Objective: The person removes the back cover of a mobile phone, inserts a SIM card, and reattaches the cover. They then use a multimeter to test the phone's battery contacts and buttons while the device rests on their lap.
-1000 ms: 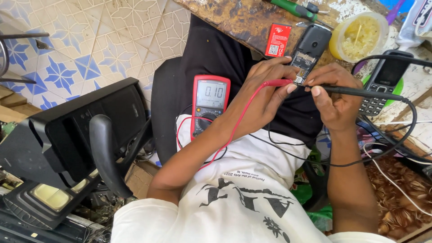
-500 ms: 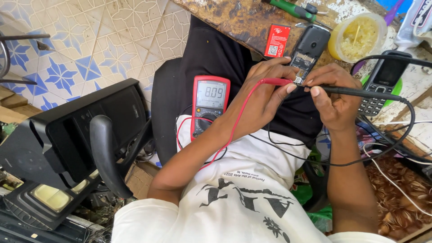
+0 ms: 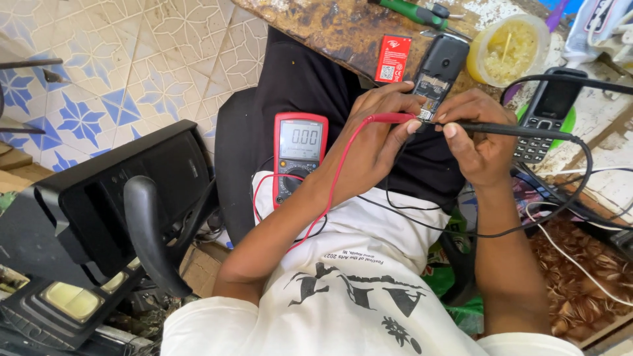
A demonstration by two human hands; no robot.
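Your left hand (image 3: 369, 142) is closed around the red probe (image 3: 390, 118), your right hand (image 3: 476, 135) pinches the black probe (image 3: 501, 129). Both tips touch the opened phone (image 3: 436, 69) at the surface's (image 3: 316, 26) near edge; the multimeter (image 3: 300, 155) lies on your lap.

Just beyond the right hand (image 3: 478, 135), a yellow tub (image 3: 508, 47) and keypad phone (image 3: 544, 112) are crowding the bench; looping black cable (image 3: 527, 227) is hemming its wrist. Left of the left hand (image 3: 369, 142), a red multimeter (image 3: 299, 155) is blocking the lap.
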